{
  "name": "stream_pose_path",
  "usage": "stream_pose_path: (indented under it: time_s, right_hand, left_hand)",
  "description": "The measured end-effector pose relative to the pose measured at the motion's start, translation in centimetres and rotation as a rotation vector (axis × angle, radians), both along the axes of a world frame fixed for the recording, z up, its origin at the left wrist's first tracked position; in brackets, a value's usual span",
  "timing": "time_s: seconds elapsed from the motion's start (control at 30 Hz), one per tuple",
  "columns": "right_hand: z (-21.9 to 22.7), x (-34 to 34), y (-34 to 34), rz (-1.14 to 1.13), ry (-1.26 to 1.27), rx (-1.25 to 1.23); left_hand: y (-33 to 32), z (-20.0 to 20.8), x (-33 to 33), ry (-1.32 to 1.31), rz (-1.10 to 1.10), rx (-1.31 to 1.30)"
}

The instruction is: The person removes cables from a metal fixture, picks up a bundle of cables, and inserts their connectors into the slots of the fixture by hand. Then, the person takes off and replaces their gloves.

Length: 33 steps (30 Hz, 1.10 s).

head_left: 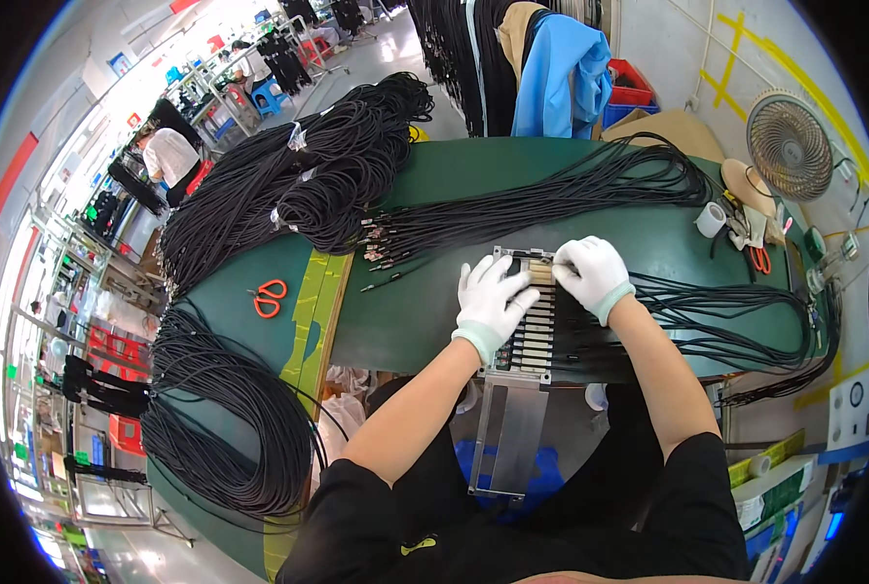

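Note:
Both my hands wear white gloves. My left hand [491,300] rests with fingers apart over the left side of a slotted metal fixture [534,362]. Pale strip-like pieces sit in a row along that fixture. At its upper right side, my right hand [592,274] has its fingers bent and pressed together; whatever they pinch is hidden by the glove. Thin black cables [736,316] extend from beside the fixture toward the right, passing near my right wrist. Below the fixture, a metal frame [510,438] sticks out past the table edge over my lap.
Large black cable bundles [298,185] and a looped coil [230,428] cover the left of the green table [473,165]. More cables [541,195] lie beyond my hands. Orange-handled scissors [269,298] lie left of a yellow-green strip [313,311]. A fan [790,146] stands at right.

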State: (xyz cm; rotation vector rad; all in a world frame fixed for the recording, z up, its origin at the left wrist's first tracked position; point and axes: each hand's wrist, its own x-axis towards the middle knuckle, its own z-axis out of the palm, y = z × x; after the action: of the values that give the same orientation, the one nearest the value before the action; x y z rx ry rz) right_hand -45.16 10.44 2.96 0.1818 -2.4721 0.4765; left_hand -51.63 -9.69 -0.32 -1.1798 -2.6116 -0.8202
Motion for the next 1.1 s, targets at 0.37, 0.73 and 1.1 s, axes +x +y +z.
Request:
stream_pose_path:
  time_s: [0.37,0.73,1.1]
  right_hand:
    - [1.0,1.1,-3.2,0.233,-0.071,-0.188]
    - [2.7,1.5,-2.2,0.234,-0.411,-0.358]
    - [1.1,1.3,0.5,0.122,-0.417,-0.388]
  left_hand:
    - [-0.2,0.0,-0.3,-0.059,-0.06,0.32]
    - [-0.3,0.7,-0.1,0.055,-0.132,0.441]
    - [-0.7,-0.1,-1.5,-0.214,-0.027,0.609]
